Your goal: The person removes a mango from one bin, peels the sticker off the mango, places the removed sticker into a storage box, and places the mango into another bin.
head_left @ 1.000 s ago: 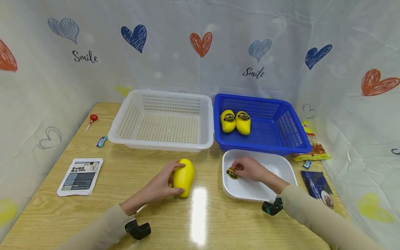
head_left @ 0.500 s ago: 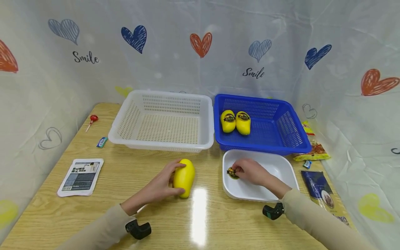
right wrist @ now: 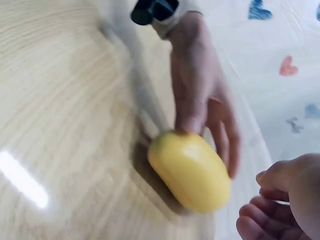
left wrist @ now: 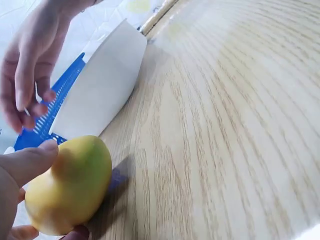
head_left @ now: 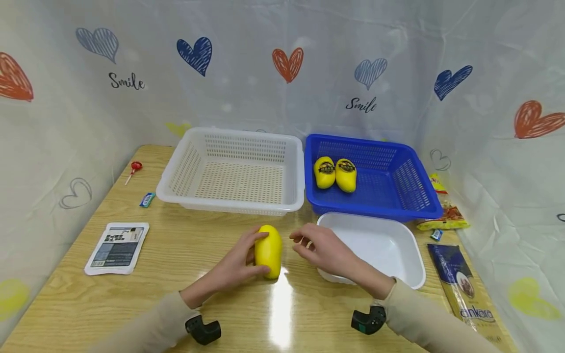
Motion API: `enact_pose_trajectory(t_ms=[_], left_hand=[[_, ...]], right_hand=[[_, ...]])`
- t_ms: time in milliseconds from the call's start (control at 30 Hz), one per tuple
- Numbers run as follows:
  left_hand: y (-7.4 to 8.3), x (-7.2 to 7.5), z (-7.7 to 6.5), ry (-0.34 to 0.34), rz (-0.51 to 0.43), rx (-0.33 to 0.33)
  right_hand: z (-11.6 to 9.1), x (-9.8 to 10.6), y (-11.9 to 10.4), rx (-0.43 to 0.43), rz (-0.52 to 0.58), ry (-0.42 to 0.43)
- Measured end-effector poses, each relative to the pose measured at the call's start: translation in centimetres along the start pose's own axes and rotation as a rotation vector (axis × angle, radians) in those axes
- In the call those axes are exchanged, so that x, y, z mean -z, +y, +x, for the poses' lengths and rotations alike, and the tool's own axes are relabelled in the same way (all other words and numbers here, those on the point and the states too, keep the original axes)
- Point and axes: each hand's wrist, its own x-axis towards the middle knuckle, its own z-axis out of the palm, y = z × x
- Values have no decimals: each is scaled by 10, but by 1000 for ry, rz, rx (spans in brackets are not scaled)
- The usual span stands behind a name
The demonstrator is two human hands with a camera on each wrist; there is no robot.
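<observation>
A yellow mango point(head_left: 269, 252) stands on the wooden table, its visible side without a label. My left hand point(head_left: 234, 260) grips it from the left, thumb and fingers around its sides; in the left wrist view the thumb presses the mango point(left wrist: 70, 185). Just right of the fruit is my right hand point(head_left: 326, 250), fingers loosely bent, not touching it. Nothing shows between those fingers in either wrist view. Behind this hand stands a white tray point(head_left: 397, 262); the round black-and-gold sticker seen there earlier is not visible. Two labelled mangoes point(head_left: 346, 176) lie in the blue basket point(head_left: 375, 210).
A white basket point(head_left: 229, 203) stands at the back, beside the blue one. Left are a lollipop point(head_left: 136, 166), a small candy point(head_left: 147, 199) and a flat white-edged pack point(head_left: 117, 247). Along the right edge lie snack bags point(head_left: 446, 215), another candy point(head_left: 436, 235) and a long packet point(head_left: 459, 279).
My right hand has left the white tray and moved left to beside the mango. The left hand keeps its grip on the mango, which has shifted slightly right in the view.
</observation>
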Motion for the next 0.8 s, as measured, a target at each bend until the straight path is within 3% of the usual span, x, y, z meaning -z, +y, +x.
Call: enact_pose_trajectory(t_ms=[333, 467, 533, 633, 800], left_hand=[[5, -4, -5, -86, -93, 89], [10, 6, -10, -111, 36, 92], [15, 17, -10, -104, 154, 53], [25, 44, -8, -34, 295, -21], [44, 112, -2, 165, 432, -98]], right_hand=[[13, -42, -11, -107, -94, -59], [14, -49, -12, -120, -113, -55], [14, -50, -13, -114, -113, -72], [14, -51, -14, -106, -95, -135], [13, -55, -17, -99, -20, -255]])
